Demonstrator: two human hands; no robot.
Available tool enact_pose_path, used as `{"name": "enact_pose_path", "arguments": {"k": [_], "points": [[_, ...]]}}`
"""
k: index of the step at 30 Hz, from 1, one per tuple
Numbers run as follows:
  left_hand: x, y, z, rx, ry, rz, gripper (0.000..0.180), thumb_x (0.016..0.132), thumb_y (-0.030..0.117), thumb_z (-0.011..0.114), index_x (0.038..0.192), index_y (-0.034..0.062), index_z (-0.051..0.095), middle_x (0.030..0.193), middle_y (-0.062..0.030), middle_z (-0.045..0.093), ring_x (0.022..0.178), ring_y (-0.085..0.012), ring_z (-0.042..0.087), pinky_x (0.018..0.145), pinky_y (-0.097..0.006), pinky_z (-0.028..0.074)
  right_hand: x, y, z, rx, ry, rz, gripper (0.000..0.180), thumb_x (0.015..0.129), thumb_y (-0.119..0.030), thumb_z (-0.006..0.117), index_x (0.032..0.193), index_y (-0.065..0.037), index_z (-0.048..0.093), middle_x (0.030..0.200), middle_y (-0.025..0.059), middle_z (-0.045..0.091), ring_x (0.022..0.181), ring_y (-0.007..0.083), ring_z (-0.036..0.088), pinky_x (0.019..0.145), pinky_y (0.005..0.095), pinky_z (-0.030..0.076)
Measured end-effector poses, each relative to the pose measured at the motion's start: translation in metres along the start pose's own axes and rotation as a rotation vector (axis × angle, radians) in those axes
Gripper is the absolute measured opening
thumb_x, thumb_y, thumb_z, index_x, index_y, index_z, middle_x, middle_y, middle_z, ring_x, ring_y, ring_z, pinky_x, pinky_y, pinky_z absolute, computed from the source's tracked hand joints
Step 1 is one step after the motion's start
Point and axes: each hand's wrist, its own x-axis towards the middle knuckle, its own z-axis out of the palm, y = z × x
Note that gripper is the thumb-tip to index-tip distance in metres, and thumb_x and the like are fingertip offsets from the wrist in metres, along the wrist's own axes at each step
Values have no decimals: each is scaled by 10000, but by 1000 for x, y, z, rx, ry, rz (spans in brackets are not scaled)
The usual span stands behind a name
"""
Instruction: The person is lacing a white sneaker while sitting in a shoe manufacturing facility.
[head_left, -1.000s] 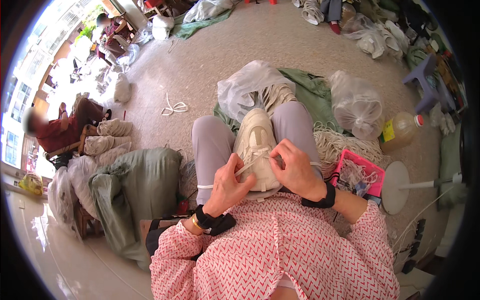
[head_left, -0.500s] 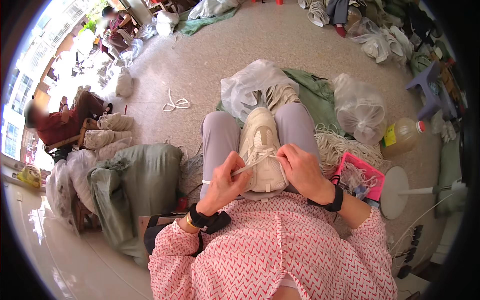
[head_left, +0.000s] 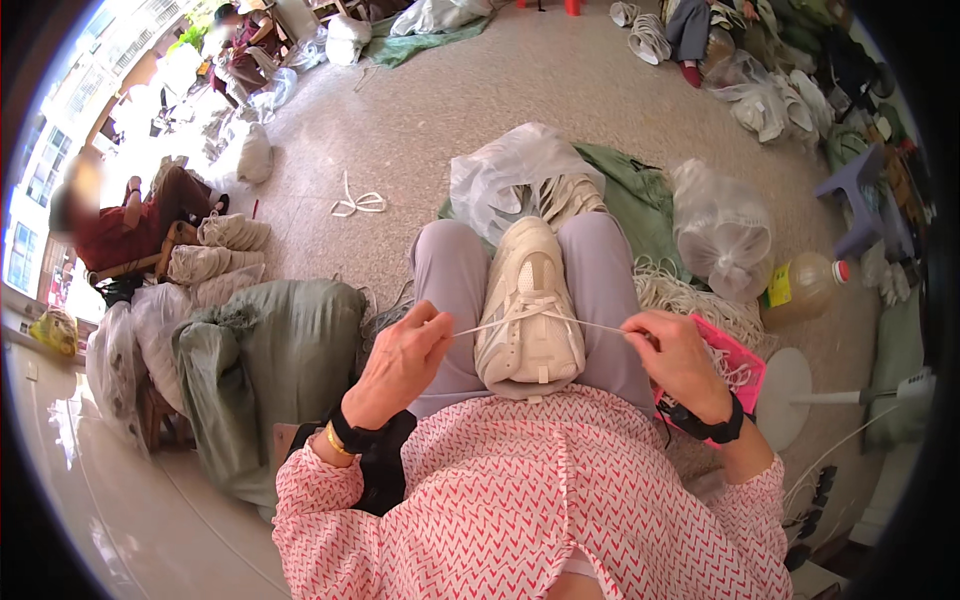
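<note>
A cream sneaker [head_left: 528, 345] sits between my knees, its toe pointing away from me. Its pale shoelace [head_left: 538, 304] crosses over the tongue, and the two ends stretch out sideways, looking taut. My left hand [head_left: 402, 357] pinches one end, left of the shoe above my thigh. On the other side my right hand [head_left: 683, 360] pinches the opposite end, near the pink basket. Both hands are apart from the shoe itself.
The pink basket [head_left: 745, 379] with white laces stands at my right, beside a heap of pale cord [head_left: 690, 300]. Clear plastic bags [head_left: 722, 225], a yellowish jug [head_left: 805, 287] and a purple stool [head_left: 858, 205] lie beyond. Green sacks [head_left: 300, 340] stand at left; a seated person [head_left: 125, 225] is further left.
My hands have moved apart from close over the shoe, drawing the lace ends outward to left and right. The shoe stays between my knees.
</note>
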Motion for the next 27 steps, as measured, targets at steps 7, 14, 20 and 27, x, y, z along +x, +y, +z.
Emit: {"name": "enact_pose_path", "arguments": {"k": [7, 14, 20, 27], "points": [[-21, -41, -15, 99, 170, -14, 120, 826, -25, 699, 865, -19, 586, 914, -158, 565, 755, -350, 589, 668, -415, 477, -37, 46, -35, -140, 141, 104, 121, 897, -5, 654, 992, 34, 717, 888, 190, 697, 806, 375, 670, 730, 416, 516], [-35, -77, -46, 162, 306, -283, 85, 849, 4, 653, 845, -1, 568, 716, -132, 554, 647, -304, 558, 613, -394, 447, -69, 88, -75, -346, 342, 136, 154, 901, 32, 634, 1026, 36, 723, 915, 205, 690, 833, 376, 673, 756, 421, 519], [-70, -139, -75, 96, 417, -516, 80, 866, 65, 676, 877, 7, 623, 637, -32, 518, 594, -105, 471, 553, -308, 404, -85, 112, -97, -388, 399, 241, 146, 912, 30, 632, 1036, 42, 707, 899, 198, 678, 809, 365, 663, 742, 404, 512], [-102, -201, -123, 12, 566, -688, 82, 898, 80, 669, 856, 27, 622, 651, 38, 497, 616, -58, 451, 543, -265, 365, -111, 204, -139, -499, 534, 178, 141, 920, 17, 643, 1041, 35, 713, 890, 170, 686, 727, 285, 657, 690, 379, 507]]}}
